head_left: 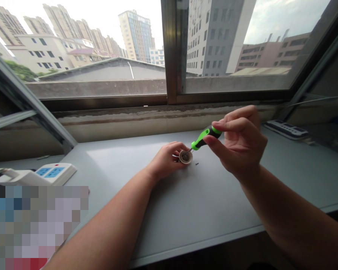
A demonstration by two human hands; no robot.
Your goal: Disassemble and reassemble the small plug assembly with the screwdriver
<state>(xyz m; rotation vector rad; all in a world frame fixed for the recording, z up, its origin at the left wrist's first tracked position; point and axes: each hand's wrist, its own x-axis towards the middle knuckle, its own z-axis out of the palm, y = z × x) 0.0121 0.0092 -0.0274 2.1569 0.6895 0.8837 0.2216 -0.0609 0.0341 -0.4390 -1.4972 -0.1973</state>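
My left hand point(169, 157) is closed round a small pale round fitting that looks like a lamp socket point(189, 158), held at the table's surface with its open end towards me. My right hand point(239, 140) grips a green and black screwdriver point(204, 137) by the handle end, between thumb and fingers. The screwdriver slants down to the left, and its metal shaft goes into the socket's opening. Where the tip sits inside cannot be made out. A tiny dark screw point(196, 163) lies on the table just right of the socket.
The grey table point(202, 210) runs along below a window. A white power strip with blue sockets point(56, 173) stands at the left, and another power strip point(285, 129) lies at the back right. A metal frame post point(45, 101) rises at the left. The lower left corner is pixelated.
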